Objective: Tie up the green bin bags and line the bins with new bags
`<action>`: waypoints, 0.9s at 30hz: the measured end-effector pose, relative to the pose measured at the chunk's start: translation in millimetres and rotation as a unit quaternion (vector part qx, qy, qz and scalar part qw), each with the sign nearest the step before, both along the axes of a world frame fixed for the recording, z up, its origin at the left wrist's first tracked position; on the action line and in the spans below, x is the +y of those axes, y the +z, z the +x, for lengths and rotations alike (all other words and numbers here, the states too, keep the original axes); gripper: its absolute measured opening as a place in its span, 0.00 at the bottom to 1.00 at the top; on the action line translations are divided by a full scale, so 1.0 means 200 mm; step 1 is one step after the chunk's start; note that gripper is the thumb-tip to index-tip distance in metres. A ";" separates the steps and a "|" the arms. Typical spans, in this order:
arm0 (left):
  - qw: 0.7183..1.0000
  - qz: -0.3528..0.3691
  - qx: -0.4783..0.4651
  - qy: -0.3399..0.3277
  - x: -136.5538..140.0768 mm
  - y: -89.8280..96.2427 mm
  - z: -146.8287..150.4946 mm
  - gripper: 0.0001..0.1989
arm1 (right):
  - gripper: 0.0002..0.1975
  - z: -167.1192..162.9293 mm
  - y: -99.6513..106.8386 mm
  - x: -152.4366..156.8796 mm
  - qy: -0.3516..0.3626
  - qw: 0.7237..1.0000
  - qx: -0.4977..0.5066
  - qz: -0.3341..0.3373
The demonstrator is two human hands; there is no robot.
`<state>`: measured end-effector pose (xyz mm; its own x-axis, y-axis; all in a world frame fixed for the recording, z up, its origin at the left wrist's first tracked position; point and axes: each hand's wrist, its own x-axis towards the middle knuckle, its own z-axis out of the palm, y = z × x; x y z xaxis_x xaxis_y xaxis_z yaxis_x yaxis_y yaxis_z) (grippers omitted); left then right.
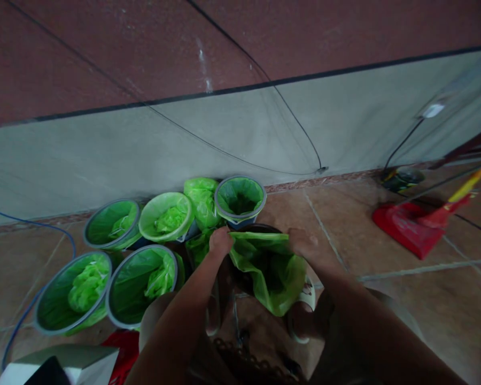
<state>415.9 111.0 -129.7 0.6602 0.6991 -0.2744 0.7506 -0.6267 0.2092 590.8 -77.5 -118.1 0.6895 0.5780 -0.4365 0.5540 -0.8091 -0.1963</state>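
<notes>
A green plastic bag (278,278) hangs with its mouth held wide between my two hands. My left hand (221,241) is closed on the left end of its rim, and my right hand (303,243) grips the right end. Behind and below the bag shows the rim of a dark bin (258,228), mostly covered by the bag. Whether the bag reaches inside the bin I cannot tell. Just beyond stands a grey-rimmed bin (240,197) lined with green plastic.
Several more green-lined bins (142,286) stand at the left, some with crumpled bags inside. A green bag (202,200) sits by the wall. A red dustpan (414,224) and a small pot (403,179) are at the right. A white box (76,355) is front left; a blue hose (24,315) runs along the floor.
</notes>
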 end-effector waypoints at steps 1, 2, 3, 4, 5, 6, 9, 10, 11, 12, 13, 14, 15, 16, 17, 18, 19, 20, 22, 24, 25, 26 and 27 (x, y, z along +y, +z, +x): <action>1.000 -0.001 -0.009 -0.011 -0.01 0.00 0.01 0.16 | 0.15 -0.03 0.01 0.02 0.007 1.000 -0.009 -0.013; 1.000 0.000 -0.016 -0.021 -0.03 0.01 0.02 0.16 | 0.18 -0.05 0.02 0.04 0.019 0.999 -0.023 -0.019; 0.999 0.003 -0.021 -0.031 -0.04 0.01 0.03 0.15 | 0.21 -0.07 0.02 0.06 0.035 0.998 -0.041 -0.014; 0.999 0.004 -0.025 -0.041 -0.05 0.02 0.03 0.15 | 0.23 -0.09 0.02 0.09 0.054 0.997 -0.057 -0.001; 0.998 0.004 -0.026 -0.049 -0.06 0.02 0.04 0.15 | 0.24 -0.11 0.02 0.10 0.071 0.995 -0.070 0.017; 0.998 0.003 -0.026 -0.054 -0.07 0.02 0.04 0.15 | 0.25 -0.12 0.01 0.12 0.086 0.993 -0.077 0.036; 0.998 -0.002 -0.024 -0.061 -0.08 0.01 0.05 0.15 | 0.24 -0.14 -0.03 0.15 0.108 0.989 -0.080 0.062; 0.998 -0.004 -0.023 -0.060 -0.08 0.01 0.05 0.14 | 0.24 -0.14 -0.04 0.15 0.108 0.989 -0.080 0.060; 0.998 -0.007 -0.023 -0.059 -0.08 0.01 0.05 0.14 | 0.23 -0.14 -0.06 0.15 0.107 0.989 -0.083 0.055; 0.998 -0.012 -0.025 -0.058 -0.08 0.00 0.05 0.14 | 0.22 -0.14 -0.07 0.15 0.105 0.990 -0.087 0.048; 0.998 -0.020 -0.029 -0.056 -0.08 0.00 0.06 0.14 | 0.20 -0.14 -0.08 0.15 0.102 0.990 -0.092 0.042; 0.997 -0.031 -0.036 -0.055 -0.08 0.00 0.06 0.14 | 0.19 -0.14 -0.09 0.15 0.100 0.989 -0.098 0.037; 0.997 -0.046 -0.044 -0.054 -0.07 -0.01 0.06 0.15 | 0.17 -0.14 -0.10 0.15 0.097 0.989 -0.104 0.032; 0.995 -0.063 -0.054 -0.053 -0.07 -0.01 0.06 0.15 | 0.17 -0.14 -0.10 0.15 0.093 0.989 -0.109 0.027; 0.994 -0.079 -0.063 -0.051 -0.06 -0.01 0.07 0.16 | 0.17 -0.13 -0.10 0.15 0.088 0.989 -0.112 0.021; 0.992 -0.090 -0.070 -0.049 -0.06 -0.01 0.07 0.16 | 0.17 -0.13 -0.10 0.15 0.083 0.990 -0.112 0.015; 0.992 -0.096 -0.073 -0.047 -0.05 -0.01 0.06 0.17 | 0.18 -0.12 -0.09 0.16 0.072 0.992 -0.103 0.013; 0.992 -0.092 -0.071 -0.044 -0.04 -0.01 0.06 0.17 | 0.17 -0.12 -0.08 0.16 0.058 0.994 -0.088 0.015; 0.995 -0.061 -0.059 -0.044 -0.04 -0.01 0.05 0.16 | 0.16 -0.10 -0.04 0.17 0.030 0.998 -0.052 0.027; 0.997 -0.017 -0.045 -0.060 -0.04 -0.02 0.04 0.14 | 0.17 -0.08 0.00 0.16 0.008 0.998 -0.031 0.045; 0.997 0.001 -0.035 -0.070 -0.04 -0.02 0.03 0.13 | 0.18 -0.07 0.03 0.16 -0.003 0.998 -0.032 0.054; 0.997 0.012 -0.022 -0.079 -0.04 -0.02 0.02 0.13 | 0.19 -0.05 0.05 0.15 -0.014 0.997 -0.038 0.063; 0.996 0.017 -0.007 -0.084 -0.04 -0.02 0.01 0.13 | 0.19 -0.03 0.06 0.14 -0.028 0.996 -0.043 0.069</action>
